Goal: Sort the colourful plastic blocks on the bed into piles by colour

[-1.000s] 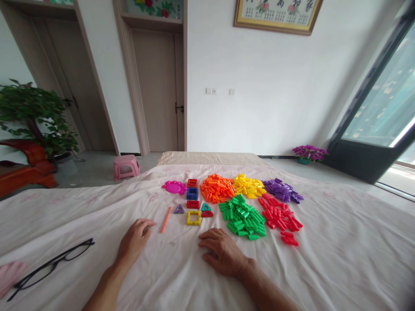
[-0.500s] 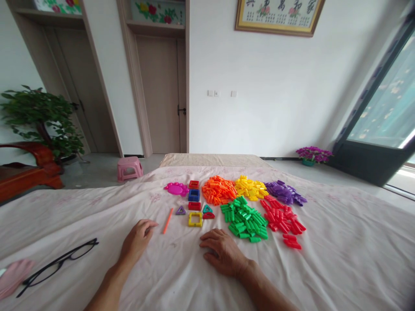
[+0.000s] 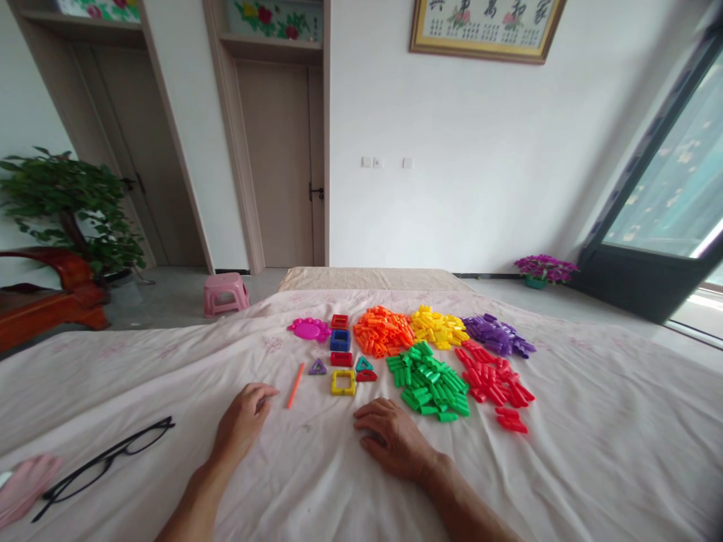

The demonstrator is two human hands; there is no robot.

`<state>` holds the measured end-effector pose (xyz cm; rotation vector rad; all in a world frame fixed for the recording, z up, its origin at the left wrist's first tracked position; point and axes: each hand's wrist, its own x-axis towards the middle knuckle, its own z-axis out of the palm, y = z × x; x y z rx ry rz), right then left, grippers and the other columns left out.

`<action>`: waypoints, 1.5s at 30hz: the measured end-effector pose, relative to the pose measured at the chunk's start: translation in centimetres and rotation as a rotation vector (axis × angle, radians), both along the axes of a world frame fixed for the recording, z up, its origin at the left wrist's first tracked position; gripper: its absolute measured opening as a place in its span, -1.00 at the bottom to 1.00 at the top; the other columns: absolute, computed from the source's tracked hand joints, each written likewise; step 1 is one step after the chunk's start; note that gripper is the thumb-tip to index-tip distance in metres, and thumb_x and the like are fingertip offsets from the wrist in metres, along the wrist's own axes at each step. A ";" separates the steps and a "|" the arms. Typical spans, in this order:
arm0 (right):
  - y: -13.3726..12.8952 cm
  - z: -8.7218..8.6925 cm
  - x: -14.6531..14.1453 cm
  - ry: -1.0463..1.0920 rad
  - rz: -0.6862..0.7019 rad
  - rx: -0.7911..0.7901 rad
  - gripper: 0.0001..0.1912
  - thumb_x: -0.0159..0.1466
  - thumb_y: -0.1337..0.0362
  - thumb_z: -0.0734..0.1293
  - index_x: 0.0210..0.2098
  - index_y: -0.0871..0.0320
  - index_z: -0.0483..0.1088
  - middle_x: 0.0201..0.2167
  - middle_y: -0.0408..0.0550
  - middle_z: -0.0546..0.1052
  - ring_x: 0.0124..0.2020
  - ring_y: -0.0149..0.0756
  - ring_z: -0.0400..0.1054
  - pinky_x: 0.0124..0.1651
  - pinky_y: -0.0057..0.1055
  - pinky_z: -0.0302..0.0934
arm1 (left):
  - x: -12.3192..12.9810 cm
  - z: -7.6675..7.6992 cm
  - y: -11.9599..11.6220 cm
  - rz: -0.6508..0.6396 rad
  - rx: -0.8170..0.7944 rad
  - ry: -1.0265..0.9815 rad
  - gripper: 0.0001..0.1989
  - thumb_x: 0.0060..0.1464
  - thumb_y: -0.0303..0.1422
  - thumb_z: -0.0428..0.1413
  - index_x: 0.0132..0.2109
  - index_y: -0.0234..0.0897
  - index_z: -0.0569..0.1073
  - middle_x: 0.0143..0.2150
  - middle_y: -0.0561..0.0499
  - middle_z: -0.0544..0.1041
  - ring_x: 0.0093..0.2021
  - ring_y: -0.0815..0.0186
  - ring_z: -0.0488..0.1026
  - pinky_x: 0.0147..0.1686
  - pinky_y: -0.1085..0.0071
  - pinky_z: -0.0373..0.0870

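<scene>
My left hand [image 3: 244, 421] rests on the cloth with loosely bent fingers and nothing in it. Just beyond its fingertips lies a thin orange stick [image 3: 295, 385]. My right hand [image 3: 394, 439] lies palm down, fingers a little apart, holding nothing. Ahead of it are a yellow square frame [image 3: 334, 392], a red half-round piece [image 3: 367, 376] and a teal triangle [image 3: 364, 360]. A purple triangle [image 3: 324, 371] sits farther left. Beyond are red [image 3: 341, 360] and blue [image 3: 340, 348] frames and a magenta scalloped piece [image 3: 308, 330]. Closest to my right hand is a pile of green plastic tubes [image 3: 432, 380].
Orange [image 3: 384, 331], yellow [image 3: 437, 327], purple [image 3: 497, 335] and red [image 3: 494, 376] tube piles lie behind and right of the green one. Black glasses [image 3: 107, 463] and a pink cloth item [image 3: 28, 485] are at left. A pink stool [image 3: 226, 293] stands on the floor.
The table things and both hands sit very slightly farther right in the view. Neither hand has taken hold of anything, and the pieces keep their layout.
</scene>
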<state>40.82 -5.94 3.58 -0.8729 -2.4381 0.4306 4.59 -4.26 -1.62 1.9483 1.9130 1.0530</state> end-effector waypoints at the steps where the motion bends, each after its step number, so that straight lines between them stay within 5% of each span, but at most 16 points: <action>1: 0.0 -0.1 0.0 0.005 -0.001 0.009 -0.75 0.24 0.36 0.35 -0.09 0.09 0.54 -0.04 -0.01 0.59 -0.02 -0.18 0.43 0.11 -0.21 0.25 | 0.0 0.0 0.0 0.006 0.005 0.006 -0.71 0.13 -0.44 0.00 -0.13 -0.20 0.59 -0.05 -0.04 0.57 0.01 0.28 0.52 0.11 0.34 0.39; 37: 0.3 -0.6 -0.1 0.024 -0.018 0.008 -0.77 0.38 0.32 0.24 -0.11 0.10 0.54 -0.05 0.03 0.58 -0.03 -0.20 0.43 0.10 -0.20 0.29 | 0.7 1.1 -0.8 0.016 0.004 0.033 -0.70 0.12 -0.54 0.00 -0.12 -0.23 0.58 -0.04 -0.07 0.55 0.03 0.29 0.48 0.13 0.34 0.34; 45: 0.4 -1.0 0.0 0.036 -0.035 0.006 -0.78 0.38 0.32 0.26 -0.11 0.09 0.55 -0.06 0.01 0.59 -0.03 -0.21 0.44 0.10 -0.22 0.29 | -0.4 0.9 -1.0 0.195 -0.036 0.280 -0.67 0.16 -0.43 0.03 0.03 -0.23 0.55 0.10 -0.15 0.52 0.12 0.19 0.43 0.20 0.25 0.25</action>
